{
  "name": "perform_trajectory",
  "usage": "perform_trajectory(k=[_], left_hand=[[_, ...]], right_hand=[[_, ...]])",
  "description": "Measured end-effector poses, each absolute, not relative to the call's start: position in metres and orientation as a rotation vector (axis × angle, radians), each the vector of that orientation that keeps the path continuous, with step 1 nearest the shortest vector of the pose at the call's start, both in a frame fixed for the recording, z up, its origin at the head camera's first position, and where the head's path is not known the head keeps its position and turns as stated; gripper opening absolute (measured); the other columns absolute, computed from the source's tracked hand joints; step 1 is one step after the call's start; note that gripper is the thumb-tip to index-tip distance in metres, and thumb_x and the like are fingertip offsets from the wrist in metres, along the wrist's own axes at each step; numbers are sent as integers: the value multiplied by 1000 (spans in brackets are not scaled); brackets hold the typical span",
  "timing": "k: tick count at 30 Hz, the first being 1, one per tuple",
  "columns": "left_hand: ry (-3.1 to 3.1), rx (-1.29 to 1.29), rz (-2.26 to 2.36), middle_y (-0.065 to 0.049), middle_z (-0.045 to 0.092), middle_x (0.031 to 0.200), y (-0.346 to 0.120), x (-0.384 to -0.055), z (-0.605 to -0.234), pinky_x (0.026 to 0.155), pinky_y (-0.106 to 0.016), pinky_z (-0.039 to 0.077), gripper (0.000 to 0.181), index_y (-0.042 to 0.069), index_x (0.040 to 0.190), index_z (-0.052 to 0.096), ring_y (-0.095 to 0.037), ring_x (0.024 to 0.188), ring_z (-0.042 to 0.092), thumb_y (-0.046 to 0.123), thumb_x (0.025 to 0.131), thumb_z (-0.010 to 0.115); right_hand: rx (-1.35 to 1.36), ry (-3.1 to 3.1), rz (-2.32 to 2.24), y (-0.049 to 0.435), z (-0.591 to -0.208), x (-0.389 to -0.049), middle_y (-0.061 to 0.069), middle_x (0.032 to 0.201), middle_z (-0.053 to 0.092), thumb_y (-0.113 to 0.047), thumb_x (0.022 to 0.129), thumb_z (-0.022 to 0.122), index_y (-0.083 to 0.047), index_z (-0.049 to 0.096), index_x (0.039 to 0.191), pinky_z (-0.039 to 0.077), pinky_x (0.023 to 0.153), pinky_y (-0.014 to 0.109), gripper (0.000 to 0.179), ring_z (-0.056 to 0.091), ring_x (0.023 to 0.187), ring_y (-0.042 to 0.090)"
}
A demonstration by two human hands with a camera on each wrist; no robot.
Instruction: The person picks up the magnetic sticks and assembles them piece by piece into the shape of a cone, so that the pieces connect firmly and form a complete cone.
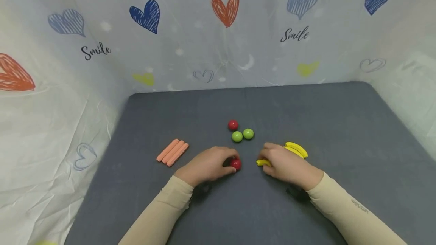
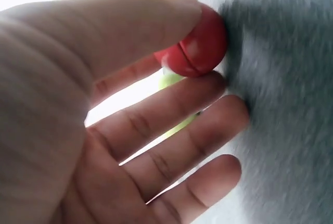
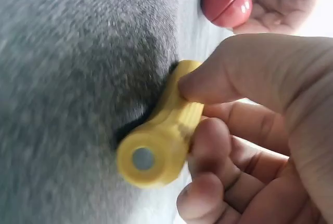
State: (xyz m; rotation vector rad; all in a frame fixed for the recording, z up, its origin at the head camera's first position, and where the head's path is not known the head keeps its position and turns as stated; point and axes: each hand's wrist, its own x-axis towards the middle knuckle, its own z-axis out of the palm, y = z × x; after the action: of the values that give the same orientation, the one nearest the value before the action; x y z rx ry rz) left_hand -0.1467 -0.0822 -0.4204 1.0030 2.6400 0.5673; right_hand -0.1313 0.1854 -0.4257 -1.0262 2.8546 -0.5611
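Note:
My left hand (image 1: 209,165) pinches a glossy red ball (image 1: 235,164) between thumb and fingertips, low at the grey tabletop. A dark seam runs round that ball in the left wrist view, where the other fingers are spread beside it. Just to the right, my right hand (image 1: 287,163) holds a yellow banana-shaped piece (image 3: 171,114) by thumb and fingers. Its near end shows a round grey disc (image 3: 142,158) in the right wrist view; in the head view the hand covers most of it. More yellow curved pieces (image 1: 297,148) lie just beyond this hand, partly hidden.
Beyond the hands, a second red ball (image 1: 233,125) sits close to two green balls (image 1: 237,136). Three pinkish-orange sticks (image 1: 172,152) lie side by side left of the left hand. The dark grey table (image 1: 340,124) meets a white, heart-printed curtain (image 1: 190,48) behind.

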Motion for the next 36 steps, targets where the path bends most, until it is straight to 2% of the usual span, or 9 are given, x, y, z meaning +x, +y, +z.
perform_trajectory(k=[10, 19, 26, 33, 36], left_hand=[[2622, 1025, 658, 7, 71, 111, -75, -142, -423, 86, -29, 55, 26, 21, 121, 70, -10, 94, 63, 25, 97, 79], [2633, 1020, 656, 8, 70, 107, -73, -142, -425, 82, -26, 54, 27, 21, 120, 69, -7, 89, 62, 27, 96, 79], [2635, 1027, 637, 8, 70, 103, -70, -141, -424, 77, -25, 53, 27, 21, 118, 67, -6, 84, 60, 27, 95, 81], [2559, 1111, 589, 6, 71, 121, -74, -140, -418, 91, -30, 55, 36, 21, 133, 68, -9, 102, 65, 23, 98, 77], [2509, 1149, 561, 6, 70, 121, -75, -138, -415, 90, -29, 55, 38, 23, 138, 69, -8, 101, 64, 19, 100, 73]], right_hand=[[-1051, 2779, -687, 167, -429, -140, -6, 87, 57, -4, 88, 76, -10, 78, 101, 50, 70, 26, 15, 50, 72, 7], [-1039, 2820, -679, 162, -435, -137, -6, 94, 63, -11, 90, 78, -10, 78, 106, 54, 73, 26, 16, 57, 76, 5], [-1081, 2815, -712, 167, -439, -137, -6, 95, 63, -10, 93, 77, -8, 78, 111, 56, 75, 27, 17, 59, 78, 5], [-1169, 2810, -744, 170, -436, -138, -6, 100, 62, -10, 95, 78, -11, 79, 115, 57, 77, 26, 20, 61, 82, 4], [-1192, 2780, -778, 170, -437, -138, -6, 101, 61, -9, 95, 78, -15, 79, 114, 57, 78, 25, 20, 61, 84, 4]])
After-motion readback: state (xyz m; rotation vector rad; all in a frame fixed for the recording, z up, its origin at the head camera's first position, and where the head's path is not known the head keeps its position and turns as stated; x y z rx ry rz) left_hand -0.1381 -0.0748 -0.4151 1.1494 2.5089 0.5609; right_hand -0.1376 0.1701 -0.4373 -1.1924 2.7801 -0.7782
